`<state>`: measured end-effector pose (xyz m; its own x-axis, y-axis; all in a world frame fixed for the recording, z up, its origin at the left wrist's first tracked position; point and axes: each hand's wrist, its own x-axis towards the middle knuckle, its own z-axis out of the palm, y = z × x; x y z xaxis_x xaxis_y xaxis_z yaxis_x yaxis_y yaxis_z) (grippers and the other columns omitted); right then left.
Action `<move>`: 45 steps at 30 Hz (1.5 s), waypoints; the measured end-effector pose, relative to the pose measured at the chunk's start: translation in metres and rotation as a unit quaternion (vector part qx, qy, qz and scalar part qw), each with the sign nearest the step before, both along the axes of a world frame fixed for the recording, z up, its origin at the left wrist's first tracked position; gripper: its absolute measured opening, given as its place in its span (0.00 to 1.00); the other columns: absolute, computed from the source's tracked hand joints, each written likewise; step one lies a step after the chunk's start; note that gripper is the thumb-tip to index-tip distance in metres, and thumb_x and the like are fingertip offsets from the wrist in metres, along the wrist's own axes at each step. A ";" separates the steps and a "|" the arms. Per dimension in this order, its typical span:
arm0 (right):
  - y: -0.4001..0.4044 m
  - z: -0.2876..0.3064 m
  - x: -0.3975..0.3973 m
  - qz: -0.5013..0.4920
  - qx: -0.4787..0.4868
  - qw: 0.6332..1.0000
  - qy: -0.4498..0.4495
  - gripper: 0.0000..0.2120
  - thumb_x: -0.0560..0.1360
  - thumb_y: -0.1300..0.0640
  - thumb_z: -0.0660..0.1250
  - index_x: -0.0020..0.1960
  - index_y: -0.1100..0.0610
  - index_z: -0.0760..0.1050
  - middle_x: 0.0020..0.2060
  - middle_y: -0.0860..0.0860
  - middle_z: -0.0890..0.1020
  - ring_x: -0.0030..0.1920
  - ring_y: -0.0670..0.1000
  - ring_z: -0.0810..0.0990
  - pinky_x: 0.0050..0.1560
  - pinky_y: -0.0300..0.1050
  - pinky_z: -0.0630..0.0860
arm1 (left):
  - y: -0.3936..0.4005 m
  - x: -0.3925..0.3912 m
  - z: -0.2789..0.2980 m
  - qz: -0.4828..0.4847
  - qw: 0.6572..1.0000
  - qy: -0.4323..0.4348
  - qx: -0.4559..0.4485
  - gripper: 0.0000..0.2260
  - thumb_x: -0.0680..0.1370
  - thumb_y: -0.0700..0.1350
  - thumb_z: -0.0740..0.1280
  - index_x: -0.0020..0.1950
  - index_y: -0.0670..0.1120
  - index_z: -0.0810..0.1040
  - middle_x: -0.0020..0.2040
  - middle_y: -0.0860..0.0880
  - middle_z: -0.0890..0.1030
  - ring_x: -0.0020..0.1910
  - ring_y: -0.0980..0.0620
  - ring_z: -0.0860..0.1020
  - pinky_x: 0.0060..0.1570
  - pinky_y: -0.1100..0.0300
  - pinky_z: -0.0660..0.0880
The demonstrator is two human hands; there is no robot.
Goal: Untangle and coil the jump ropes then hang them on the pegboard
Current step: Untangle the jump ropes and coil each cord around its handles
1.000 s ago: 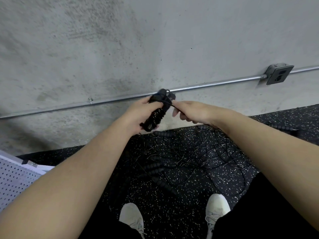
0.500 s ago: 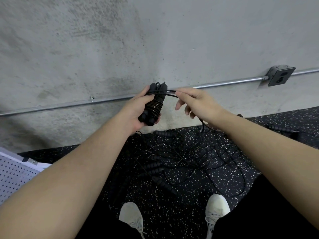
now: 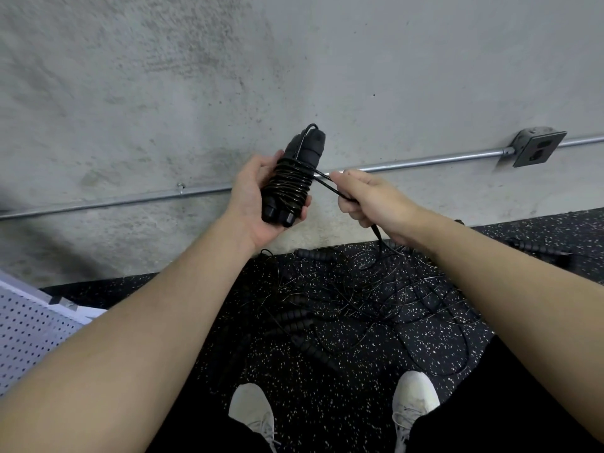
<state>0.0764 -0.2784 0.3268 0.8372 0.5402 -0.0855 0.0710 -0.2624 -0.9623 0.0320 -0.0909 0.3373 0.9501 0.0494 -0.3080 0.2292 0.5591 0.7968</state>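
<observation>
Down by the white shoes [image 3: 413, 398], a tangle of black jump ropes [image 3: 353, 299] lies on the speckled floor [image 3: 327, 403], a white pegboard [image 3: 29, 331] at the left edge. Higher up, the left hand [image 3: 253, 197] grips two black handles [image 3: 291, 181] bound by coiled cord. Just beside it, the right hand [image 3: 369, 201] pinches the taut cord [image 3: 327, 183] before the concrete wall [image 3: 294, 60].

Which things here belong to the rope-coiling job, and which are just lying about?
Job:
- left hand holding the paired handles
- right hand pinching the cord being wound round them
- tangled jump ropes on the floor
- pegboard, lower left

Lying about:
- conduit pipe on the wall
- outlet box
- white shoes
</observation>
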 end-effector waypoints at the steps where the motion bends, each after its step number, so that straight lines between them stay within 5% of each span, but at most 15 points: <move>1: -0.001 0.001 0.001 0.004 0.001 1.000 0.002 0.17 0.84 0.44 0.58 0.39 0.50 0.61 0.27 0.44 0.68 0.27 0.45 0.60 0.30 0.40 0.59 | 0.000 -0.001 0.001 -0.010 1.000 -0.012 0.017 0.18 0.81 0.56 0.61 0.42 0.51 0.87 0.42 0.44 0.80 0.33 0.44 0.78 0.32 0.58 0.72; 6: -0.011 0.001 0.004 0.020 0.000 1.000 0.016 0.18 0.82 0.40 0.61 0.38 0.49 0.64 0.26 0.44 0.65 0.27 0.45 0.60 0.28 0.37 0.59 | 0.002 -0.003 0.002 -0.062 0.994 -0.026 0.083 0.21 0.80 0.63 0.63 0.53 0.45 0.81 0.39 0.46 0.81 0.33 0.47 0.78 0.29 0.59 0.75; 10: -0.021 0.001 0.007 0.012 -0.022 1.000 0.009 0.22 0.72 0.32 0.65 0.37 0.49 0.65 0.24 0.44 0.67 0.25 0.45 0.61 0.28 0.37 0.61 | 0.001 -0.006 0.005 -0.083 0.990 -0.047 0.103 0.17 0.81 0.56 0.63 0.47 0.45 0.84 0.40 0.45 0.81 0.34 0.45 0.79 0.29 0.58 0.74; 14: -0.032 -0.001 0.012 0.052 -0.009 0.998 0.037 0.16 0.71 0.34 0.67 0.35 0.45 0.71 0.26 0.45 0.66 0.27 0.46 0.59 0.28 0.38 0.59 | 0.000 -0.006 0.002 -0.105 0.987 -0.064 0.099 0.18 0.82 0.52 0.59 0.45 0.44 0.84 0.40 0.45 0.80 0.34 0.46 0.79 0.28 0.58 0.75; 19: -0.051 -0.005 0.019 0.059 -0.045 0.997 0.037 0.19 0.71 0.35 0.68 0.52 0.49 0.76 0.27 0.45 0.67 0.28 0.46 0.61 0.29 0.39 0.61 | 0.007 -0.005 0.000 -0.149 0.980 -0.065 0.117 0.17 0.82 0.53 0.59 0.51 0.44 0.82 0.42 0.45 0.80 0.35 0.46 0.79 0.30 0.56 0.76; 23: -0.056 -0.005 0.021 0.057 -0.122 0.990 0.034 0.24 0.65 0.29 0.70 0.36 0.51 0.76 0.26 0.46 0.67 0.27 0.46 0.62 0.32 0.42 0.62 | 0.006 -0.008 -0.001 -0.199 0.966 -0.063 0.153 0.15 0.80 0.53 0.61 0.57 0.42 0.76 0.41 0.43 0.81 0.35 0.45 0.81 0.30 0.55 0.78; 27: -0.057 -0.009 0.027 0.015 -0.138 0.989 0.043 0.25 0.60 0.34 0.78 0.29 0.50 0.69 0.24 0.45 0.68 0.27 0.46 0.62 0.30 0.41 0.60 | 0.001 -0.008 -0.002 -0.241 0.944 -0.042 0.224 0.13 0.75 0.47 0.67 0.59 0.48 0.77 0.44 0.42 0.85 0.37 0.42 0.83 0.32 0.51 0.81; 31: -0.058 -0.016 0.030 0.025 -0.167 0.984 0.048 0.13 0.69 0.48 0.77 0.36 0.52 0.75 0.27 0.46 0.70 0.29 0.45 0.63 0.30 0.40 0.60 | -0.004 -0.005 -0.015 -0.295 0.874 -0.063 0.381 0.09 0.78 0.40 0.70 0.56 0.52 0.82 0.47 0.49 0.86 0.44 0.51 0.83 0.46 0.57 0.81; 34: -0.051 -0.019 0.029 0.004 -0.165 0.985 0.049 0.13 0.65 0.45 0.80 0.39 0.52 0.81 0.30 0.50 0.72 0.30 0.46 0.65 0.30 0.42 0.60 | -0.010 -0.002 -0.018 -0.326 0.793 -0.086 0.507 0.11 0.78 0.44 0.73 0.56 0.59 0.81 0.54 0.51 0.85 0.51 0.55 0.82 0.59 0.60 0.74; 37: -0.043 -0.018 0.027 -0.015 -0.165 0.986 0.036 0.14 0.64 0.47 0.81 0.42 0.54 0.83 0.27 0.46 0.70 0.31 0.46 0.65 0.30 0.41 0.61 | -0.015 0.002 -0.019 -0.349 0.743 -0.071 0.567 0.19 0.76 0.50 0.75 0.61 0.57 0.71 0.49 0.53 0.84 0.43 0.54 0.80 0.54 0.55 0.75; 42: -0.033 -0.012 0.020 -0.015 -0.188 0.982 -0.005 0.10 0.71 0.49 0.77 0.44 0.55 0.86 0.21 0.40 0.71 0.27 0.44 0.66 0.27 0.36 0.63 | -0.020 0.008 -0.028 -0.339 0.675 -0.058 0.652 0.31 0.76 0.58 0.74 0.76 0.60 0.65 0.51 0.58 0.78 0.47 0.57 0.77 0.48 0.61 0.71; 45: -0.028 -0.009 0.015 -0.015 -0.186 0.981 -0.042 0.08 0.76 0.50 0.74 0.45 0.55 0.86 0.24 0.41 0.75 0.25 0.42 0.68 0.26 0.31 0.64 | -0.022 0.007 -0.031 -0.320 0.660 -0.074 0.676 0.28 0.79 0.56 0.70 0.78 0.60 0.68 0.57 0.57 0.79 0.53 0.55 0.78 0.56 0.60 0.73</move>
